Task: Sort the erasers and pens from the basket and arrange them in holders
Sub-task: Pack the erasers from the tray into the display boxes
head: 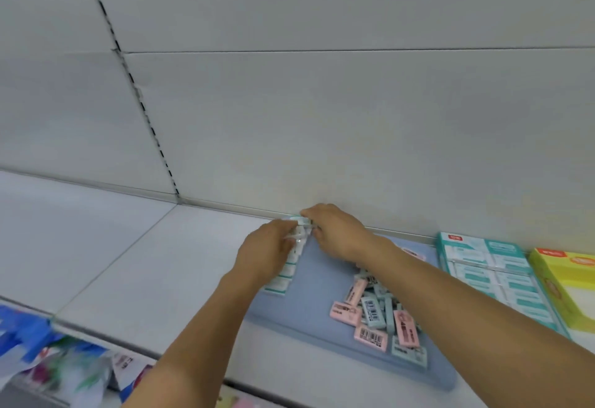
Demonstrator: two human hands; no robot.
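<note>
Nearest item: my right forearm crosses the lower right of the view, above the flat pale-blue mat [309, 311] that lies on the white shelf [154, 266].
Loose stock: a heap of pink and pale-blue wrapped rectangular erasers [375, 320] sits on the near right part of the mat, partly under my right forearm. It is unsorted.
Sorted stock: a row of white-and-teal wrapped erasers [285, 274] runs along the left edge of the mat. Its long axis goes from the near edge back toward the grey rear wall panel.
Left hand [269, 253]: fingers curled over the left side of the row at its far end. They appear to steady it; the exact grip is hidden by the back of the hand.
Right hand [335, 230]: fingertips pinch a small teal-and-white eraser [301, 220] at the far end of the row, close to the wall.
Key relation: the held eraser sits directly at the far end of the row, between both hands, so I judge the next move to be a short press into line.
Nearer hand for next pick: the right, since the heap lies beneath that arm.
Adjacent items: a teal-and-white printed carton [489, 266] and a yellow carton [566, 282] stand to the right of the mat.
Pens and basket: none visible.
</note>
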